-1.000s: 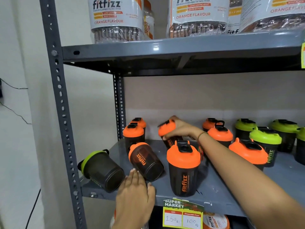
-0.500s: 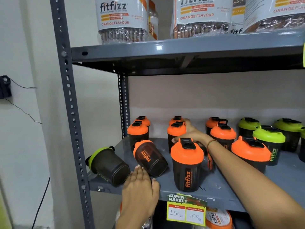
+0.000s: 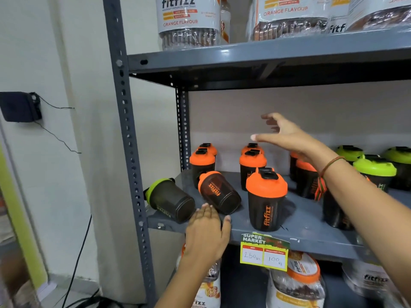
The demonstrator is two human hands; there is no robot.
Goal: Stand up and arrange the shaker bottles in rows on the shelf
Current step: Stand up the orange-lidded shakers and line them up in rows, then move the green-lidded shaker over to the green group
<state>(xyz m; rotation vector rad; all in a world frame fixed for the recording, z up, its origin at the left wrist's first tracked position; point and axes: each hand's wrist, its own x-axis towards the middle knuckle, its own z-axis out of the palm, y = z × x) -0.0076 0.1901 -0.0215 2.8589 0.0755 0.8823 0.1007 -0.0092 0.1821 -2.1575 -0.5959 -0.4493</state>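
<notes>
Dark shaker bottles with orange or green lids stand on the grey middle shelf [image 3: 311, 232]. Two lie on their sides at the left: a green-lidded one [image 3: 171, 200] and an orange-lidded one [image 3: 219, 192]. A big orange-lidded bottle [image 3: 266, 201] stands upright near the front. Behind it are two short rows of orange-lidded bottles [image 3: 252, 165], [image 3: 202, 162]. Green-lidded bottles [image 3: 375, 172] stand at the right. My left hand [image 3: 206, 232] rests flat on the shelf's front edge, just below the two lying bottles. My right hand [image 3: 287, 136] hovers open above the back row, holding nothing.
The upper shelf [image 3: 266, 56] carries large fitfizz jars [image 3: 189, 21]. A price tag [image 3: 264, 252] hangs from the shelf's front edge. More jars [image 3: 295, 283] sit on the shelf below. A perforated steel upright [image 3: 126, 138] stands at the left, beside a wall with a black box [image 3: 20, 106] and cables.
My right hand set an orange-lidded bottle upright in the back row, let go, and rose clear with fingers spread. My left hand stayed at the shelf edge.
</notes>
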